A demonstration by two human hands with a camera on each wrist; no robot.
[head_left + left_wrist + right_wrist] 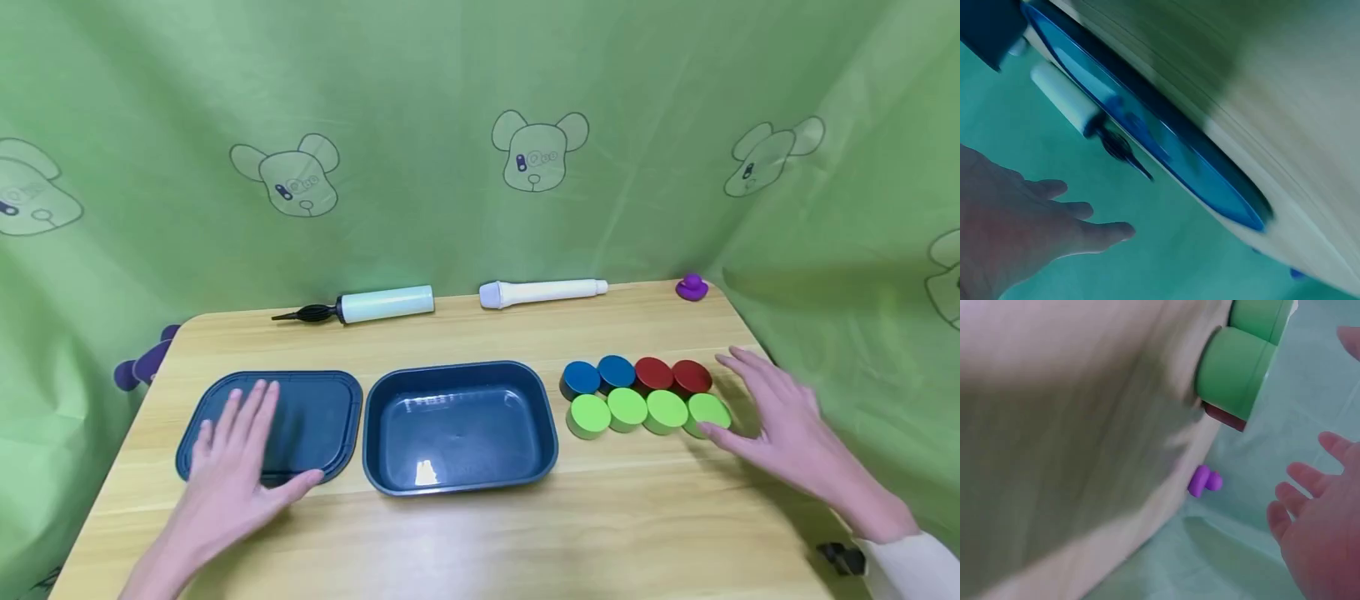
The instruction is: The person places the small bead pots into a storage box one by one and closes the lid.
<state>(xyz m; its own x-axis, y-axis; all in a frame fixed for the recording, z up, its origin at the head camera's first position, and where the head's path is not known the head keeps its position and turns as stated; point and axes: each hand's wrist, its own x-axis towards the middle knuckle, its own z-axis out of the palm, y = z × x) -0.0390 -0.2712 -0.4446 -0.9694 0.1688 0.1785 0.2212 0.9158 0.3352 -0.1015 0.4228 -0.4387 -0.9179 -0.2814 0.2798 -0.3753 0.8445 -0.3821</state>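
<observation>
My left hand point(232, 475) hovers with spread fingers over the flat dark blue lid point(315, 425) at the left of the table; it holds nothing. Beside the lid stands a dark blue rectangular tub point(457, 425) with nothing in it. To the right of the tub, several round cylinders form two rows: green ones point(627, 408) in front, blue ones point(581, 379) and dark red ones point(653, 375) behind. At the right end of these rows my right hand point(787, 425) is held with fingers apart, its thumb close to the last green cylinder point(1235, 372).
Along the back edge lie a hand pump point(386, 304) with a black nozzle, a white microphone-shaped stick point(547, 292) and a small purple duck point(692, 287). A green curtain point(420, 167) with bear drawings hangs behind the wooden table point(480, 542). A purple object point(150, 358) shows beyond the left edge.
</observation>
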